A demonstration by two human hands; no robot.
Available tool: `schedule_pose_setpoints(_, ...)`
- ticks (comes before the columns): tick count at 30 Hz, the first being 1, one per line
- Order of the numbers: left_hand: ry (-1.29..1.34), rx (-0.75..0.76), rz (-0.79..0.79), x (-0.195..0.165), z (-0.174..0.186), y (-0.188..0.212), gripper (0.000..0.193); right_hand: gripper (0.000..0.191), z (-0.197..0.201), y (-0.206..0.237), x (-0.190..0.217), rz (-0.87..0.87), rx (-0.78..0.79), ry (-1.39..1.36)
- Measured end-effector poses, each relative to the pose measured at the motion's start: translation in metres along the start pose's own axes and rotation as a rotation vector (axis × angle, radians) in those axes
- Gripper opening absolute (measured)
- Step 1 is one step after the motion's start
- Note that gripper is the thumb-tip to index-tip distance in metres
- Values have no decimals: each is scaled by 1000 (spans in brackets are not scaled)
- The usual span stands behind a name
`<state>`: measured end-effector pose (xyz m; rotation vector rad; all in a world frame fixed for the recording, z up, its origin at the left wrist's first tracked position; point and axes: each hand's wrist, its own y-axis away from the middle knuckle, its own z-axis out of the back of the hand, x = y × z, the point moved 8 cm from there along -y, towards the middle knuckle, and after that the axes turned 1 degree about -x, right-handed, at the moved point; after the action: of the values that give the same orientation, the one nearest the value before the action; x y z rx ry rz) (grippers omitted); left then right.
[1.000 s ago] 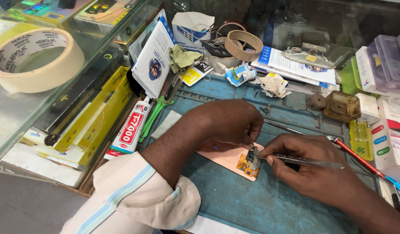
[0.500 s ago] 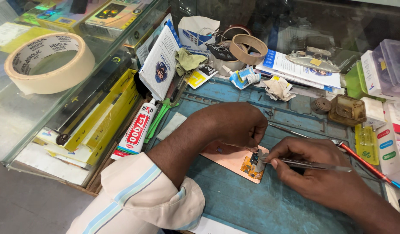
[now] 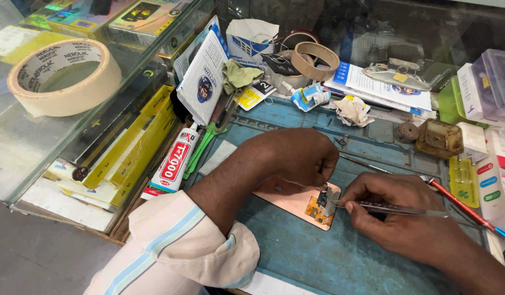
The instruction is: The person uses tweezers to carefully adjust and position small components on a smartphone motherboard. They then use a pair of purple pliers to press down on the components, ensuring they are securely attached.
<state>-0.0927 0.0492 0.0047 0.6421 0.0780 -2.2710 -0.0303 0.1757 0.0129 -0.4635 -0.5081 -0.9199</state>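
A small orange circuit part [image 3: 318,210] sits at the corner of a pink-copper phone plate [image 3: 288,196], which lies on the blue work mat [image 3: 318,257] at the middle of the tabletop. The right hand [image 3: 400,216], coming in from 3 o'clock, has its fingers [image 3: 355,203] pinched around metal tweezers [image 3: 389,208] whose tips meet a grey piece on that part. The left hand [image 3: 296,155], at 12 o'clock of the plate, is curled with its fingertips pressing down beside the tweezer tips; whether they pinch anything cannot be told. Compared with a second ago, both hands keep nearly the same pose while the tweezer tips have closed in on the part, which suggests fine work under way rather than finished. At 9 o'clock of the mat lies a white and red glue tube [image 3: 173,164]; at 10 o'clock a roll of masking tape [image 3: 63,76] rests on a glass case [image 3: 22,158]. A red-handled tool [image 3: 465,207] lies at 3 o'clock.
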Motion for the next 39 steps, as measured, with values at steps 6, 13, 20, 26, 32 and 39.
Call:
schedule_pose_setpoints(6,10,2,12,-1,2,3,10,16,-4,0,-5,-84,35,-75)
schedule_pose_setpoints(13,2,-5,7,-2,2,4,9,15,2,2,12,71,-2,-111)
schedule_pose_setpoints(20,19,18,28,-3,2,5,10,15,3,1,14,55,-21,-59)
schedule_pose_setpoints(26,5,16,27,-6,4,5,10,15,-1,1,8,10,33,-74)
schedule_pose_setpoints(32,4,34,57,-6,5,7,12,15,-3,2,9,21,50,-116)
schedule_pose_setpoints(39,4,44,55,-7,4,7,11,15,0,-1,17,2,32,-69)
